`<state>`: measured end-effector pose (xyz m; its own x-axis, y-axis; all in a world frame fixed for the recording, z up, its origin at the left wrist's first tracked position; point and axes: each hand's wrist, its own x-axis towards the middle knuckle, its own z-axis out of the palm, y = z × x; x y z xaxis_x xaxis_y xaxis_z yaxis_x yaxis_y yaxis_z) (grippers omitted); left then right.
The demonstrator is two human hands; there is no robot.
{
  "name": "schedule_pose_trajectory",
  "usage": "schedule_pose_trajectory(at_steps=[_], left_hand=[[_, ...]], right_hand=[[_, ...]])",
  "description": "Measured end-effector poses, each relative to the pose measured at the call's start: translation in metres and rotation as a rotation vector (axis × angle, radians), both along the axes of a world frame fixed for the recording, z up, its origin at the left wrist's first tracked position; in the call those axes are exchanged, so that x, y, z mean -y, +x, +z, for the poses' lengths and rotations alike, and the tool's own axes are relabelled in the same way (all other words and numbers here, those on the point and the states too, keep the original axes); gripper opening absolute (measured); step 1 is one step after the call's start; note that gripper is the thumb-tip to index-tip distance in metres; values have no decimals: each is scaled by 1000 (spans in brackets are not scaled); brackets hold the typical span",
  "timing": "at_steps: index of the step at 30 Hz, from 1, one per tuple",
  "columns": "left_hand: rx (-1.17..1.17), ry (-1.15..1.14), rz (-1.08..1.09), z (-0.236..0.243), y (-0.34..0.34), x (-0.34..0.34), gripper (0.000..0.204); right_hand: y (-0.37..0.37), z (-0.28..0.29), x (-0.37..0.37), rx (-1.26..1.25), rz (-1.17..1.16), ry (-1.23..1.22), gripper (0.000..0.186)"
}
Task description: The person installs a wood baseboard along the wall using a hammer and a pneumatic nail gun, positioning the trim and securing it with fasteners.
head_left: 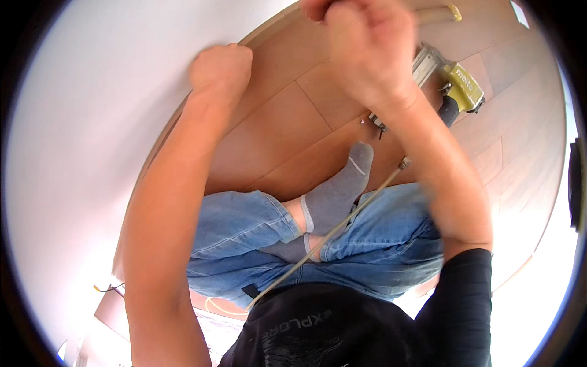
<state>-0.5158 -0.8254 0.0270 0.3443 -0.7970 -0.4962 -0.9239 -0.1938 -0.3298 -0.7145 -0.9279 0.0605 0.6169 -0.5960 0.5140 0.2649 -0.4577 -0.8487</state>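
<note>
My left hand (220, 73) is closed in a fist against the wooden trim (266, 29) along the foot of the white wall; whatever its fingers hold is hidden. High in the middle, my right hand (361, 43) is raised, curled and blurred by motion, its contents unclear. A yellow-green and silver nail gun (465, 88) lies on the wood floor (275, 128), partly behind my right forearm. A pale air hose (342, 226) crosses my legs, ending in a metal fitting (403, 163) beside that forearm.
My crossed legs in jeans (238, 220) and grey-socked foot (333, 189) are on the floor below my hands. The white wall (73, 134) runs along the left, with short wires (107, 287) low down. A yellow-tipped piece (454, 13) lies at the far right back.
</note>
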Motion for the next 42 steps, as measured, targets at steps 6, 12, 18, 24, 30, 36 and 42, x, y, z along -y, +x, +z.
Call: schedule_pose_trajectory(at_steps=[6,12,18,24,30,36,42], left_hand=[[0,11,32,9,2,-4,23],[13,-91,-72,4,1,-7,18],[29,-32,-41,3,-3,-1,19],[25,33,-25,9,-7,5,20],[48,-1,-85,6,0,0,20],[125,23,-112,12,-19,7,20],[215,41,-94,0,-7,7,25]], right_hand=[[64,4,-56,223,-10,197,13],[61,-119,-41,-359,-173,277,19],[26,-125,-65,-466,28,-189,4],[35,-118,-74,-493,-154,-47,12],[73,-66,-91,-382,-503,999,53],[107,-77,-93,318,-449,1462,76],[109,-91,-102,534,-355,1475,82]])
